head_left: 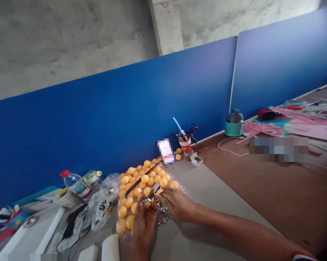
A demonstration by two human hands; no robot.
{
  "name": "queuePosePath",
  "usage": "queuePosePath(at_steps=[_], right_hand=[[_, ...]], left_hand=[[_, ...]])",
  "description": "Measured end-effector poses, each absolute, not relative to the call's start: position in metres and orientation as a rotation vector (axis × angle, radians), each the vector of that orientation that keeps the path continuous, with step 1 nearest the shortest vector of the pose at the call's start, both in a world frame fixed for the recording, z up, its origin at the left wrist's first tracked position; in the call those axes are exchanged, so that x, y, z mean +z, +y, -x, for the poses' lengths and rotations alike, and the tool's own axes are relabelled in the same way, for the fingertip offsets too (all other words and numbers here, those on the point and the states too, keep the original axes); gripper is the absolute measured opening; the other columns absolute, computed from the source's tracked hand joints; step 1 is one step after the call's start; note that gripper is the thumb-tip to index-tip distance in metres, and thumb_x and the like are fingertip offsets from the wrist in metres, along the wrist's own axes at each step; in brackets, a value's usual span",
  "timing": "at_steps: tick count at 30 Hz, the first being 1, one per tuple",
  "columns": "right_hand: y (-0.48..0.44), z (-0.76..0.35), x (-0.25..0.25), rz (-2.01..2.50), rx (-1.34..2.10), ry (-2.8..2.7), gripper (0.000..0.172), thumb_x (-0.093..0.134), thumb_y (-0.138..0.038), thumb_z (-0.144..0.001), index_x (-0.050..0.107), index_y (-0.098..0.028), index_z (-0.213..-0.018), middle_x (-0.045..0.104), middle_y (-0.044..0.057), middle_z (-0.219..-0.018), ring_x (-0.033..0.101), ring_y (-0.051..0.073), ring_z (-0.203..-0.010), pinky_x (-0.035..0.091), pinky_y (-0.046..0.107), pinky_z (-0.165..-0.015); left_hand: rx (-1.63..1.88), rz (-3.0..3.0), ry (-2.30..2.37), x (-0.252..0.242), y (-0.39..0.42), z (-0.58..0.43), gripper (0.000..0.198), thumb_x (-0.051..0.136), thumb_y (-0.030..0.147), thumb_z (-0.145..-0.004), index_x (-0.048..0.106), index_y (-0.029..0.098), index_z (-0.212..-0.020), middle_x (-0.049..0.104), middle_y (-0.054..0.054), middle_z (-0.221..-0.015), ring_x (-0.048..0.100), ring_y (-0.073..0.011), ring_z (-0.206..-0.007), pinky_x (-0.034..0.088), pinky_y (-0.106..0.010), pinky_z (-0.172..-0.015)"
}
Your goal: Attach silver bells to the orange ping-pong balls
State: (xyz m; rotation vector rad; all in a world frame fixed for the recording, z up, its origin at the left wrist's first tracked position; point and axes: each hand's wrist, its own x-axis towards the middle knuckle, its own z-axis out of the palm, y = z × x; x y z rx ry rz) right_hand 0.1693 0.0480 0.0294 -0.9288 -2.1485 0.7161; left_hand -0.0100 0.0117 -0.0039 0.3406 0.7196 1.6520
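My left hand (pixel 144 223) is closed around a small ball (pixel 147 202), orange with shiny silver on it, held up at the fingertips. Close beside it, my right hand (pixel 177 203) pinches a small tool with a flat grey metal end (pixel 156 188), just above the ball. What exactly this tool is cannot be made out. Under the right hand's fingers lies a heap of shiny silver pieces (pixel 164 214), too small to tell apart. Many orange ping-pong balls (pixel 137 192) lie in a clear plastic bag behind and beside both hands, with a black strip (pixel 139 181) across them.
To the left are a red-capped bottle (pixel 78 185), crumpled plastic bags (pixel 105 203) and a black-handled tool with a cord (pixel 72 221). Behind stand a pen cup (pixel 184 144), a round tub (pixel 188 154) and a small white box (pixel 197 160). A teal container (pixel 234 125) stands by the blue partition (pixel 125 123).
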Motion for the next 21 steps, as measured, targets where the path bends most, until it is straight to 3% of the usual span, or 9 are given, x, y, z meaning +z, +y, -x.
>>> queuePosePath(at_steps=[6,12,16,21], right_hand=[[0.05,-0.168,0.024,0.919,0.725,-2.14,0.032,0.045,-0.027,-0.108,0.071,-0.017,-0.091,0.076,0.011,-0.091,0.069,0.022,-0.083,0.054,0.032,-0.077],[0.048,-0.17,0.03,0.9,0.708,-2.158,0.033,0.044,-0.026,-0.108,0.073,-0.018,-0.095,0.076,0.01,-0.09,0.069,0.022,-0.083,0.054,0.031,-0.078],[0.047,-0.169,0.031,0.882,0.718,-2.164,0.032,0.045,-0.024,-0.107,0.072,-0.018,-0.093,0.075,0.01,-0.09,0.069,0.023,-0.086,0.055,0.033,-0.08],[0.049,-0.168,0.023,0.853,0.73,-2.17,0.03,0.045,-0.024,-0.107,0.071,-0.017,-0.093,0.074,0.011,-0.091,0.069,0.024,-0.089,0.056,0.035,-0.082]], left_hand=[[1.653,-0.238,0.768,0.005,0.011,0.01,0.009,0.074,0.016,-0.086,0.079,0.02,-0.091,0.08,-0.003,-0.082,0.061,-0.0117,-0.053,0.059,-0.023,-0.053],[1.619,-0.147,0.813,0.015,0.009,0.006,0.017,0.07,0.031,-0.094,0.077,0.02,-0.084,0.073,-0.002,-0.069,0.053,-0.0103,-0.045,0.052,-0.022,-0.047],[1.61,-0.146,0.837,0.02,0.007,0.001,0.012,0.072,0.026,-0.091,0.076,0.019,-0.082,0.072,-0.002,-0.066,0.051,-0.0094,-0.043,0.051,-0.021,-0.045],[1.59,-0.155,0.827,0.02,0.007,0.001,0.027,0.061,0.025,-0.097,0.075,0.017,-0.076,0.071,-0.004,-0.066,0.052,-0.0098,-0.044,0.052,-0.022,-0.047]])
